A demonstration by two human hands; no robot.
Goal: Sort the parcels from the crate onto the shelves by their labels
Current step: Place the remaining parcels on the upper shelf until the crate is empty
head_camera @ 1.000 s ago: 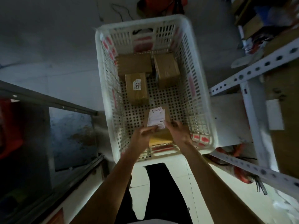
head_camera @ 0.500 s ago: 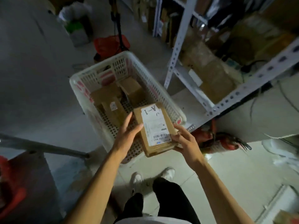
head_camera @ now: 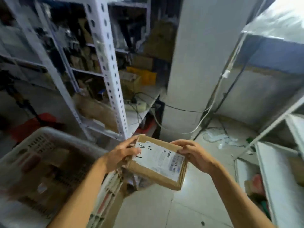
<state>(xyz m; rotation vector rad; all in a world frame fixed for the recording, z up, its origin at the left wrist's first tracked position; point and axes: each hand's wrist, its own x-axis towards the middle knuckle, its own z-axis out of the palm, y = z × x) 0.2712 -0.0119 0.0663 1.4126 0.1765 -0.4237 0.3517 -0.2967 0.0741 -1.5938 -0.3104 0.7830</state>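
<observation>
I hold a flat brown cardboard parcel (head_camera: 156,167) in both hands, above the floor and just right of the crate. Its white label reads "A-1" in handwriting, with barcodes beside that. My left hand (head_camera: 122,153) grips the parcel's left end, thumb on the label. My right hand (head_camera: 192,153) grips the far right corner, fingers curled over the edge. The white plastic crate (head_camera: 37,135) sits at lower left, blurred, with brown parcels (head_camera: 47,176) inside.
A white perforated-steel shelf rack (head_camera: 113,89) stands ahead on the left, packed with boxes. A white pillar (head_camera: 195,63) rises at centre, with cables (head_camera: 181,111) trailing to the floor. Another white shelf unit (head_camera: 273,170) runs along the right. Tiled floor lies between them.
The parcel came up out of the crate, held in both hands. My view swung up and right from the crate to the racks, and the parcel turned so the label lies sideways.
</observation>
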